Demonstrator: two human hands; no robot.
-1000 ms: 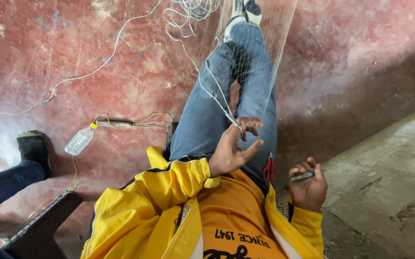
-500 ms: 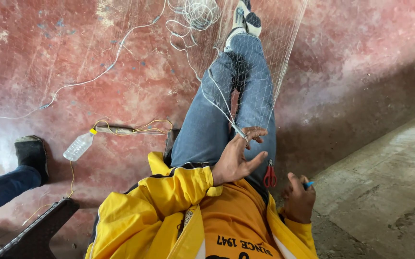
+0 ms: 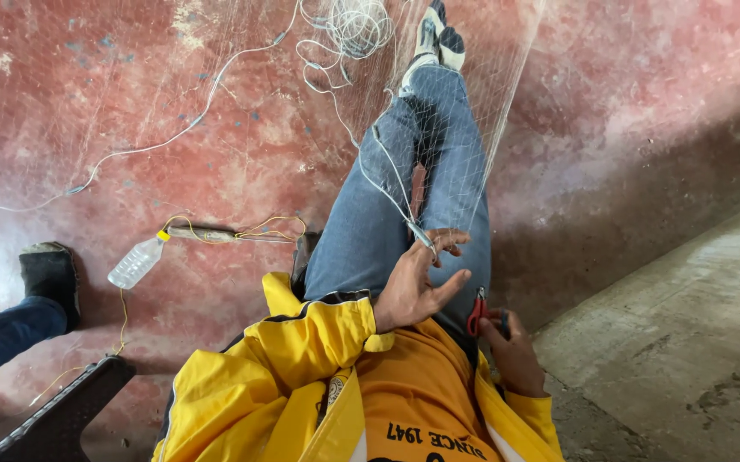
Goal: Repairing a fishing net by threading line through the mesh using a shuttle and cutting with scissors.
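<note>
- Two hands at work over the person's lap, apart from each other, legs in blue jeans [image 3: 378, 222] stretched out along the red floor [image 3: 130, 111].
- left hand [image 3: 417, 287]: raised over the thigh, palm half open, thumb out, fingertips pinched on a small netting needle [image 3: 421, 235] where a white cord [image 3: 387, 184] meets it.
- white cord runs from the needle up along the leg to a loose coil of line [image 3: 357, 21] near the shoe [image 3: 434, 38].
- fine fishing net [image 3: 472, 103] is draped over both legs and spreads across the floor; mesh very thin, hard to trace at the edges.
- right hand [image 3: 511, 355]: low beside the hip, fingers curled closed around a small red-handled tool [image 3: 477, 312]; looks like snips, can't tell for sure.
- yellow jacket [image 3: 284, 359] sleeve covers the left arm to the wrist, orange shirt [image 3: 421, 402] under it.
- plastic bottle [image 3: 137, 261] with a yellow cap lies on the floor left of the legs, just beside a stick [image 3: 216, 233] wound with yellow string.
- another person's dark boot [image 3: 49, 274] and blue trouser leg at far left, well apart from the hands.
- dark bench corner [image 3: 62, 415] at bottom left.
</note>
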